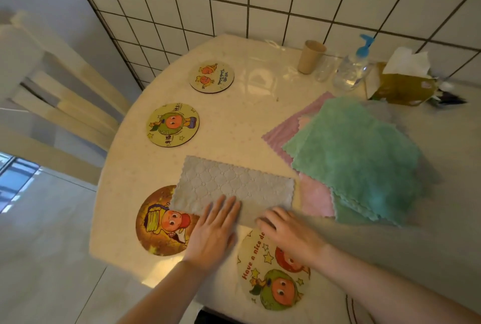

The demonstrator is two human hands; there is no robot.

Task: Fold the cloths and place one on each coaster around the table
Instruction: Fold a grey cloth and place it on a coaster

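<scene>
Item: grey cloth, half-folded on the table, overlapping the near-left coaster; your left hand and right hand press it flat, unclenched, gripping nothing; next likely a second fold.

dim, soft blur, glare on table, edges warped

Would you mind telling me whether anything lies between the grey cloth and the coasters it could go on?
Nothing visible does. The grey cloth, under both hands, already overlaps the brown coaster. The table between it and the two far coasters is bare; the cloth pile lies to the right.
</scene>
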